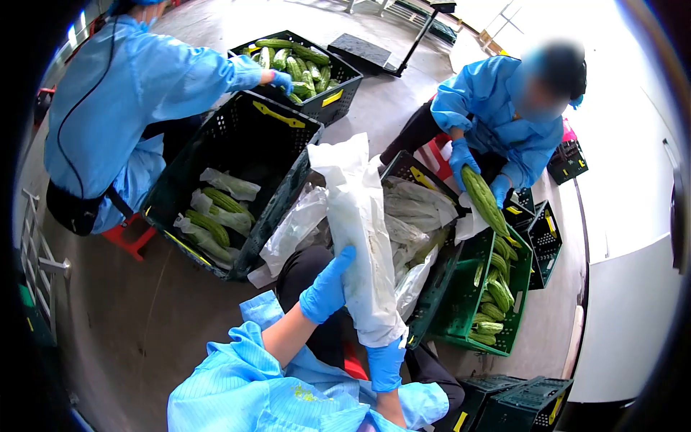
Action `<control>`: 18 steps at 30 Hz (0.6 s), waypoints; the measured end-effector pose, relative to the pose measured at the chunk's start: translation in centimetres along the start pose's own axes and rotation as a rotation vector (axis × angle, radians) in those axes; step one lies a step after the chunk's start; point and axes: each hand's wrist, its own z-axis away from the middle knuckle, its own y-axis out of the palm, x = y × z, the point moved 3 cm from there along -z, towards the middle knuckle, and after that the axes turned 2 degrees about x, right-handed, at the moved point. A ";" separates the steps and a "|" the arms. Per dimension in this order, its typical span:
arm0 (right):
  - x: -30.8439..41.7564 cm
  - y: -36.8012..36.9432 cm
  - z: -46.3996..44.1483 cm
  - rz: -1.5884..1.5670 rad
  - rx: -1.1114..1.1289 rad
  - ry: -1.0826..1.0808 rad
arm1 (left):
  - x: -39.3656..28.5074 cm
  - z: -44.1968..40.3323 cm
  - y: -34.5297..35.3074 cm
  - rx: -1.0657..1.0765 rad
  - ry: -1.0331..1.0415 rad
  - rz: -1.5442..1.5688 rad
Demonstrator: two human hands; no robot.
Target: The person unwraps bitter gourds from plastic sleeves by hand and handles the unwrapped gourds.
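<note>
A long white paper bag (360, 237) stands tilted in front of me, its far end loose and crumpled. What is inside it does not show through. My left hand (327, 286), in a blue glove, is closed around the bag's left side with the thumb on top. At the bag's near end my right hand (386, 365), gloved too, grips it, with the fingertips hidden by the paper. Just beyond, a dark crate (439, 284) holds several wrapped pieces. Loose white bags (295, 229) lie to the left of the held one.
At left, a large crate (162, 216) holds bitter gourds in clear sleeves; a co-worker (137, 108) reaches into a full crate (345, 93) behind it. Another co-worker (497, 122) holds a bitter gourd (484, 200) over a green crate (520, 317). Stacked crates (518, 403) stand at lower right.
</note>
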 end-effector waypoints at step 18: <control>1.5 -0.8 -0.4 -0.329 -0.153 0.122 | 0.3 -0.2 0.8 0.019 0.160 -0.356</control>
